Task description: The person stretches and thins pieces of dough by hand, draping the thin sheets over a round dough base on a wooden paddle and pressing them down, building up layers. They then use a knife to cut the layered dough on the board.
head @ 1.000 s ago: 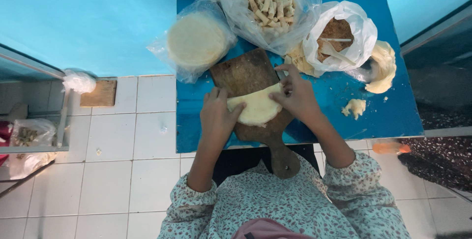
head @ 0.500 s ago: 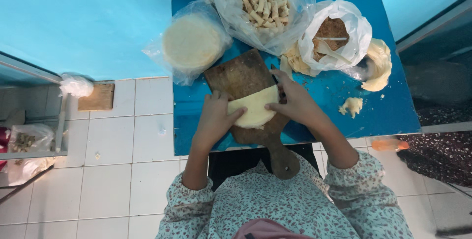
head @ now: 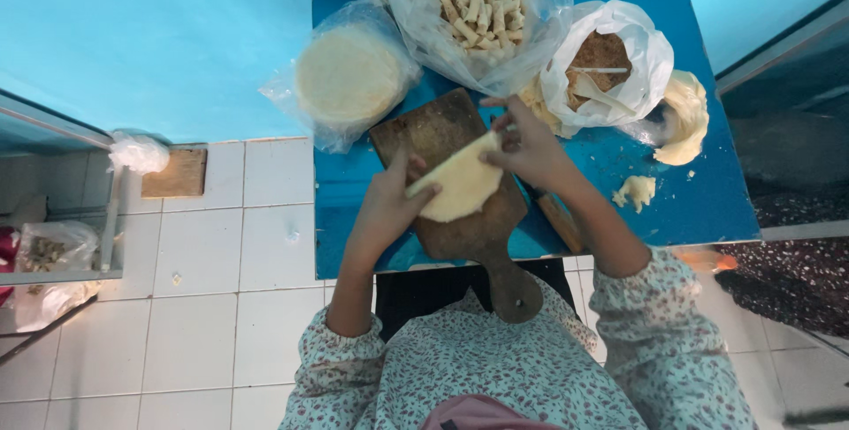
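Your left hand (head: pixel 385 209) and right hand (head: pixel 528 149) both pinching pale dough sheet (head: pixel 460 185), fingers curled round its edges, lifting it just over dark wooden board (head: pixel 460 218). Board lying at blue table's (head: pixel 707 209) near edge, handle overhanging toward you. Crowding far side: clear bag of round wrappers (head: pixel 349 76) at far left corner, bag of rolled sticks (head: pixel 478 5) beside it, white bag of brown filling (head: pixel 606 67) just behind your right hand. Dough scrap (head: pixel 637 191) lying near right edge.
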